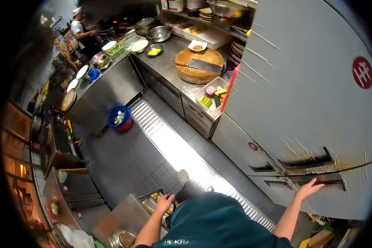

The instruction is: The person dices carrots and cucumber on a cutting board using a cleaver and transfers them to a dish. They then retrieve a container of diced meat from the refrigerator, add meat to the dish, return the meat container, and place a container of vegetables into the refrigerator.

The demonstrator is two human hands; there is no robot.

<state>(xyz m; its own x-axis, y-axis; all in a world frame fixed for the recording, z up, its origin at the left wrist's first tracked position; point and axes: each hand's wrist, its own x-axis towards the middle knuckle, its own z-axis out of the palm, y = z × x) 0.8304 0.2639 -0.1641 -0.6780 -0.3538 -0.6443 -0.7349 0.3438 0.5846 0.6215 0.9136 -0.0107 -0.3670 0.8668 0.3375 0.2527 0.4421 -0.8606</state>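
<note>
My right hand [309, 190] is open with its fingers spread, beside the recessed handle [318, 180] of a large grey refrigerator [293, 91]; whether it touches the door cannot be told from here. Nothing shows in its palm. My left hand [164, 203] hangs over the corner of a steel counter [126, 213], fingers loosely bent, with nothing visible in it. On the worktop ahead, a cleaver [204, 66] lies flat across a round wooden chopping board [194, 77]. A white tub [214, 110] of cut vegetables sits at the worktop's near end.
A perforated metal drain cover [153, 128] runs along the dark tiled floor. A red bin [126, 126] with a blue liner stands by the left counter. Bowls of food [154, 50] line the worktop. A person [80, 31] stands at the stoves, far left.
</note>
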